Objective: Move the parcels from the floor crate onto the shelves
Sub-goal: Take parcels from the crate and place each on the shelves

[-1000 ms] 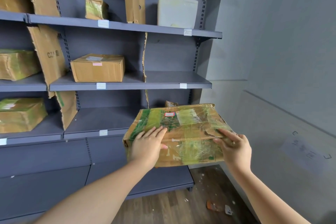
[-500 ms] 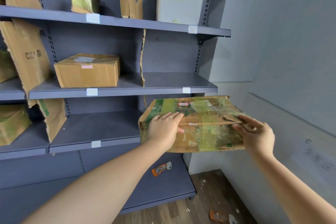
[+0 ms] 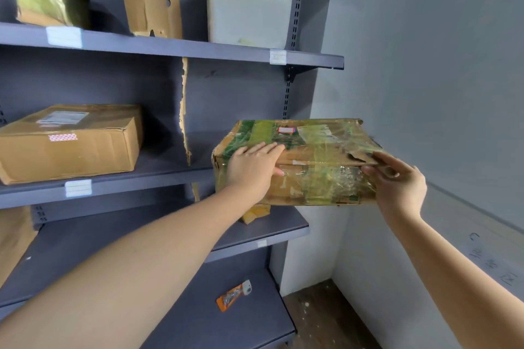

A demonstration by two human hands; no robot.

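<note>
I have both arms stretched forward: my left hand (image 3: 252, 170) lays straight fingers flat atop the parcel (image 3: 314, 159), my right hand (image 3: 398, 183) pinches its torn right edge, before the middle shelf (image 3: 158, 168).

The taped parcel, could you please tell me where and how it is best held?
By its left and right ends, one hand each side, from the front: the parcel is wide and flat, too broad for one hand. Keep the right hand low, below the torn flap at its top edge, which may give.
</note>
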